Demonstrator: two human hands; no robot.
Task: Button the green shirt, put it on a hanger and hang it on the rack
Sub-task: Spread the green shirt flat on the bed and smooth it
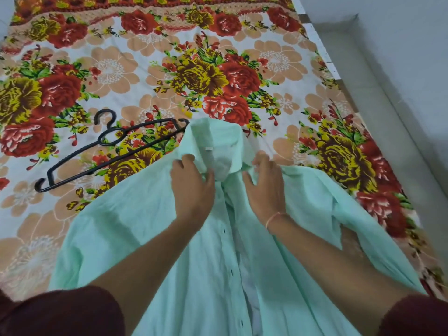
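1. We see the green shirt [145, 238] spread on the flowered bed [135, 44].
2. Our left hand [191, 187] and right hand [266, 187] each grip the shirt front just below its collar.
3. The black hanger [109, 151] lies left of the shirt, one end reaching the collar.

A: What is carrying everything?

B: A bed [150, 57], covered by a sheet printed with red and yellow roses and peach blooms. Beyond both hands only bare sheet shows.

A: And lying right on it?

B: Two things. A black hanger [114, 158] lies flat, beyond and to the left of the left hand [191, 187], hook pointing away. The green shirt [135, 226] is spread front-up under both hands, which grip it at the collar, and its body runs back toward the person.

A: Do they touch?

B: The hanger's end reaches the collar's edge beyond the left hand, but contact is unclear. A sleeve spreads out to the right of the right hand [266, 187].
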